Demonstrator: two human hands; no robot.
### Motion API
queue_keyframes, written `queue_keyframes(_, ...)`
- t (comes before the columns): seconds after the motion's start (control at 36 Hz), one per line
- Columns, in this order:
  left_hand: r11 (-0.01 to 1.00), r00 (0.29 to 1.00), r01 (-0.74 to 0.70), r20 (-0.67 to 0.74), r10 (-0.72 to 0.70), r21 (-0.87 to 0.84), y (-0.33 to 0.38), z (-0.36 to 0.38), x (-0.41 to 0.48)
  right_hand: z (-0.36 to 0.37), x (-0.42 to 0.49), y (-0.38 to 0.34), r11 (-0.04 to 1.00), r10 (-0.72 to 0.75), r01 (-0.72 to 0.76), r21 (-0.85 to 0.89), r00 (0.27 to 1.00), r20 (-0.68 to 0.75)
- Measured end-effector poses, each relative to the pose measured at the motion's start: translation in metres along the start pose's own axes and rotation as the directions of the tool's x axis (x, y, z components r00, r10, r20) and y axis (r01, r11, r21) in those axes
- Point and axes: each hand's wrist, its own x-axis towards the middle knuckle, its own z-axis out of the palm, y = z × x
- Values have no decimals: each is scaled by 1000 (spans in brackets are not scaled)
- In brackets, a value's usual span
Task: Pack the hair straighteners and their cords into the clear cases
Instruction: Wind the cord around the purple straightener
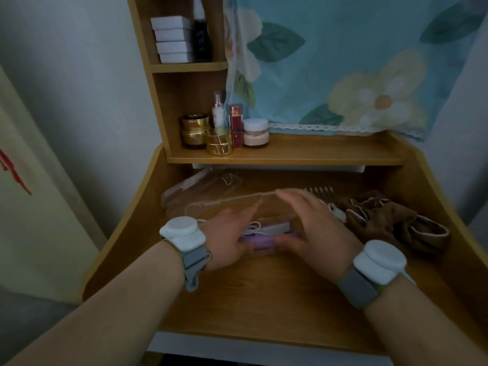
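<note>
Closing, seemingly, clear case (227, 207) lid

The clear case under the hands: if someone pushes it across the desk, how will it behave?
The clear case looks like thin smooth plastic, so it would probably slide easily on the wooden desk. Its lid appears raised, so it may flex or flap. The purple straightener inside probably adds little weight.

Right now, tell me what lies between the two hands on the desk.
In the head view, the purple hair straightener and its white cord lie in the open clear case, between the left hand and right hand.
</note>
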Motion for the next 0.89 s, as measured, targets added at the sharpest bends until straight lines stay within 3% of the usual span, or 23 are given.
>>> queue_keyframes(0.14,994,1000,8,0,-8,-108,-6,-2,-6,5,3,-3,993,-101,109,-32,976,190)
queue_keyframes(0.28,994,995,8,-99,-19,-110,-19,-8,-21,3,7,-2,999,-53,51,12,976,211)
queue_keyframes(0.39,998,991,58,-118,-59,-12,-28,-7,-30,1,10,-2,1000,-4,1,15,976,219)
queue_keyframes(0.61,991,969,129,-214,-122,21,-27,0,-36,10,9,2,999,29,-24,-38,990,138)
queue_keyframes(0.75,984,946,155,-272,-175,-91,-26,3,-30,10,6,0,995,77,-69,-65,990,115)
queue_keyframes(0.89,989,993,74,-78,-85,-131,-18,7,-36,10,7,3,992,129,-127,-29,985,118)
